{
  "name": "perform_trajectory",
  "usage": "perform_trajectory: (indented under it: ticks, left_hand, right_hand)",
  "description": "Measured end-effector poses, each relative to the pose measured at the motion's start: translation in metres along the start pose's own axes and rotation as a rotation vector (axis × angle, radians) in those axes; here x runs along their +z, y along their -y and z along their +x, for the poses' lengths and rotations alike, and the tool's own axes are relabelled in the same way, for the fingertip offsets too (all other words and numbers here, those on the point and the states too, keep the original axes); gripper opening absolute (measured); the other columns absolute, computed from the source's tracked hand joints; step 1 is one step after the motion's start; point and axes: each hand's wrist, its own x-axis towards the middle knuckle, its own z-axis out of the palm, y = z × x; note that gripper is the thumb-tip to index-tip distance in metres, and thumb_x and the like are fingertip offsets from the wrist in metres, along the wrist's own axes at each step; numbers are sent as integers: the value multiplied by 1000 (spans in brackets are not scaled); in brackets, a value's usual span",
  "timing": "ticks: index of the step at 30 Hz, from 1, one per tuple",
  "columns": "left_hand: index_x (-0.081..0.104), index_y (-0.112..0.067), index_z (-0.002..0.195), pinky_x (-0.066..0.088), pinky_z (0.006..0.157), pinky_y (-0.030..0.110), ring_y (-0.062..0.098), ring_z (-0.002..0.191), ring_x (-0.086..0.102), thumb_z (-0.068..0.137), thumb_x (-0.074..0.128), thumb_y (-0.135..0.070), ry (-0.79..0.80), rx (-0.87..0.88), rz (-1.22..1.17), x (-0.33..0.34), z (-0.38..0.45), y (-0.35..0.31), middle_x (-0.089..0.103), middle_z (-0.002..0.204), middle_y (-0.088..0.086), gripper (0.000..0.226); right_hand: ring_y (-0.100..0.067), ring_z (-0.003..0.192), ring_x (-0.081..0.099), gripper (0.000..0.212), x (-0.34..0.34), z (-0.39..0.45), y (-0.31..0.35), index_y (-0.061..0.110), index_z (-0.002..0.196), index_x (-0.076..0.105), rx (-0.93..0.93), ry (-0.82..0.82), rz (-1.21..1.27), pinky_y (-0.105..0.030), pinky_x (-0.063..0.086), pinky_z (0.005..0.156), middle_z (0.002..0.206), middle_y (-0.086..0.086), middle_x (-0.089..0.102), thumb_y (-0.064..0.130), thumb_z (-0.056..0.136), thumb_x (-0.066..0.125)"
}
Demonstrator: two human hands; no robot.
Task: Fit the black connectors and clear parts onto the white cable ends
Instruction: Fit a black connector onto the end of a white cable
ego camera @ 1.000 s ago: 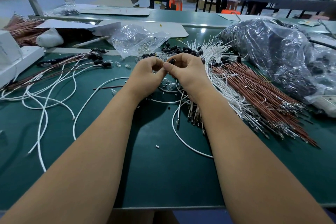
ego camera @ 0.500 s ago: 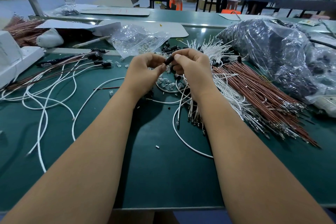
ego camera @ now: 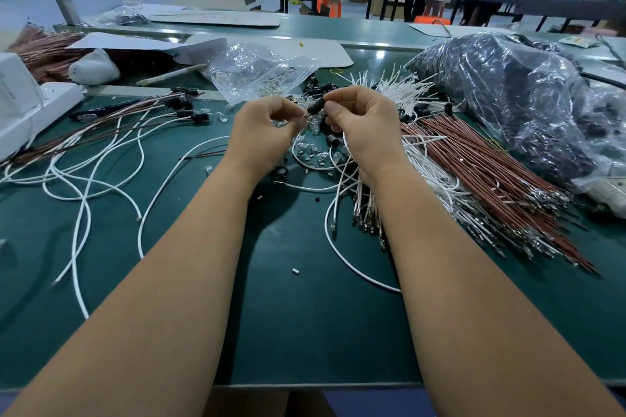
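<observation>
Above the green table, my right hand pinches a black connector between thumb and forefinger, tilted down to the left. My left hand meets its lower tip with curled fingers, pinching a small clear part that is mostly hidden. A white cable loops on the table below my right wrist. Loose black connectors lie just beyond the hands, and loose clear parts lie under them. A fan of white cables spreads at the right.
Brown cables lie right of the white ones. A big plastic bag of dark parts fills the far right. A clear bag sits behind the hands. Cables with black ends trail left, toward a white box.
Both hands have risen slightly off the pile. The fingertips have drawn a little apart, so the black connector shows between them.
</observation>
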Motion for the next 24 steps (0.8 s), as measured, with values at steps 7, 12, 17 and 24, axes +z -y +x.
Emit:
perform_trajectory:
  ticks: [7,12,17,24]
  left_hand:
    - [68,-19,84,44,65,5,4,69,58,83,70,-8,-12,-36,42,-1,1,3,66,78,-2,12]
    - [67,-17,84,42,59,11,7,62,52,84,70,-14,29,-11,-11,3,-1,0,63,71,-1,4]
    - [69,-13,84,42,61,11,8,68,54,85,70,-13,22,30,26,3,0,-1,64,72,-3,1]
    - [66,-7,90,46,65,25,15,68,55,88,66,-14,4,51,72,6,0,-4,65,77,7,8]
  right_hand:
    - [-9,64,63,17,-3,2,-3,18,81,67,10,-39,82,-22,52,66,69,4,69,2,86,67]
    - [-10,63,62,19,-2,3,-3,17,78,64,34,-76,84,-21,52,64,70,0,66,1,87,66]
    - [-8,62,61,19,-1,2,-1,17,77,64,22,-39,33,-22,53,65,70,-1,65,1,88,65]
    - [-10,61,57,19,1,0,-2,21,72,66,-5,-43,-116,-24,52,59,65,1,63,8,86,69]
